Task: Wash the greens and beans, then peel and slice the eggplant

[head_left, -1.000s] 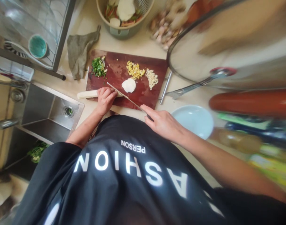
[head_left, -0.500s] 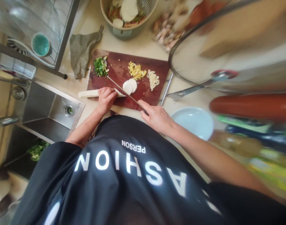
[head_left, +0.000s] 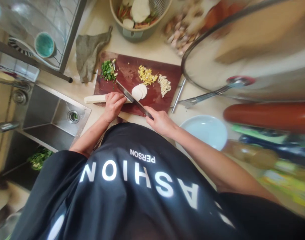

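Note:
Over the dark red cutting board [head_left: 124, 63], my right hand [head_left: 160, 121] is closed on the handle of a kitchen knife [head_left: 131, 96], its blade slanting up and to the left. My left hand [head_left: 114, 105] presses down on a long white vegetable [head_left: 95, 99] along the board's near edge. The vegetable's right end lies under the blade; its exact kind is unclear. Just beyond the blade sit round white slices [head_left: 139, 91]. Farther back on the board are chopped green onion [head_left: 108, 70], minced yellow pieces [head_left: 146, 75] and minced pale pieces [head_left: 164, 85].
A light blue bowl [head_left: 205, 131] stands by my right forearm. Behind the board are a grey-green cloth [head_left: 88, 55] and a scrap-filled pot [head_left: 134, 35]. To the left lies a steel sink [head_left: 44, 110] below a dish rack [head_left: 67, 56]. Tongs [head_left: 207, 95] lie at right.
The knife's blade has turned so that more of its flat shows, and my right hand has shifted slightly left. My left hand stays on the white vegetable.

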Action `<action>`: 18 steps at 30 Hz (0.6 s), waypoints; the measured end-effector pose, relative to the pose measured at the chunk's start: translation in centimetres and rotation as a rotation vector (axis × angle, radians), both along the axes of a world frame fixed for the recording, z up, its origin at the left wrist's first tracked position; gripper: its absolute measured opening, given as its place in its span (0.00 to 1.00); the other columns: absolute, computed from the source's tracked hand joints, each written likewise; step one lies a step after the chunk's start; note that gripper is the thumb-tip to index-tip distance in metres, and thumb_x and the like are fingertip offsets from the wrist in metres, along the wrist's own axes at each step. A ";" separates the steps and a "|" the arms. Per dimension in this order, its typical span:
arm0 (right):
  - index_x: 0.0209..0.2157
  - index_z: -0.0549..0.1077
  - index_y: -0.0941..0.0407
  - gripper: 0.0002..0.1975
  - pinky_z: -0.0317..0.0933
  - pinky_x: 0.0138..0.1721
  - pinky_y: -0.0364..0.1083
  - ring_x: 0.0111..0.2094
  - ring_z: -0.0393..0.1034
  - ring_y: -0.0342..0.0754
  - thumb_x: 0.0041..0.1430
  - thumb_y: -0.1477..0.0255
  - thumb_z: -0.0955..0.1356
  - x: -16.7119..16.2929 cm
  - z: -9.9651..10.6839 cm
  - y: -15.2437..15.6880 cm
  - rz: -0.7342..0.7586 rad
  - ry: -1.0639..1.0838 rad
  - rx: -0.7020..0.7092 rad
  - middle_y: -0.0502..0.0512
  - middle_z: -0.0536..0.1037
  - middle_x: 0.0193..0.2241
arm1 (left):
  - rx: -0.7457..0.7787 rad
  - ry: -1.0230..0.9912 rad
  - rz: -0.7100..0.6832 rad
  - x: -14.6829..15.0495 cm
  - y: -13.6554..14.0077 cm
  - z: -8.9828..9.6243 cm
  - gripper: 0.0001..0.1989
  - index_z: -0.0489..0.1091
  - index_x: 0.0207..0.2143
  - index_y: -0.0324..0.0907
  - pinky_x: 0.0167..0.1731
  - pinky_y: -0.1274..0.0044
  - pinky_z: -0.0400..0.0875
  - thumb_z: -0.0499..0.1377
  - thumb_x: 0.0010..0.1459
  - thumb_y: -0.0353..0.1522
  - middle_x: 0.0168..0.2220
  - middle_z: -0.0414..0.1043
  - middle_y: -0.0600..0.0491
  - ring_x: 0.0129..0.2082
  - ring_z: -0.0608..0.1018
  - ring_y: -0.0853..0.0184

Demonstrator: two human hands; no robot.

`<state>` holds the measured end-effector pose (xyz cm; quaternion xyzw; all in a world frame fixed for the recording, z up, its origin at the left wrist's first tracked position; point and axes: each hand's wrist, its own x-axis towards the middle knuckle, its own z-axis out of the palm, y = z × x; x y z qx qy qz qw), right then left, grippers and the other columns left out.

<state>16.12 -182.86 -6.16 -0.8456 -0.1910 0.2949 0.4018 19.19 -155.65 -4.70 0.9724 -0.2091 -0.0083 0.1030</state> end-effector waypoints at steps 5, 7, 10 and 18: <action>0.63 0.69 0.58 0.27 0.67 0.35 0.46 0.31 0.78 0.53 0.64 0.73 0.62 -0.7 2.2 -2.8 0.004 -0.104 0.014 0.59 0.84 0.34 | -0.013 0.034 0.051 0.1 0.0 0.2 0.21 0.76 0.41 0.46 0.50 0.63 0.61 0.46 0.73 0.44 0.42 0.77 0.46 0.46 0.73 0.59; 0.63 0.70 0.57 0.26 0.67 0.34 0.45 0.30 0.78 0.53 0.63 0.73 0.62 -1.0 3.3 -3.9 0.043 -0.098 0.013 0.58 0.84 0.34 | -0.013 0.050 0.064 0.0 -0.1 0.2 0.23 0.76 0.42 0.46 0.50 0.63 0.61 0.45 0.73 0.45 0.41 0.77 0.46 0.46 0.74 0.58; 0.63 0.70 0.58 0.27 0.67 0.34 0.46 0.30 0.78 0.53 0.63 0.73 0.63 -1.0 3.9 -4.2 0.080 -0.046 -0.022 0.58 0.83 0.33 | -0.011 0.075 0.066 0.0 -0.1 0.3 0.23 0.77 0.42 0.46 0.51 0.63 0.61 0.45 0.73 0.46 0.41 0.78 0.46 0.47 0.74 0.58; 0.65 0.67 0.58 0.29 0.68 0.40 0.47 0.37 0.80 0.55 0.63 0.74 0.63 0.3 0.4 0.5 0.028 0.030 -0.018 0.60 0.84 0.39 | 0.008 -0.015 0.013 -0.1 -0.1 0.1 0.22 0.76 0.40 0.46 0.47 0.64 0.62 0.45 0.73 0.43 0.41 0.79 0.47 0.43 0.74 0.61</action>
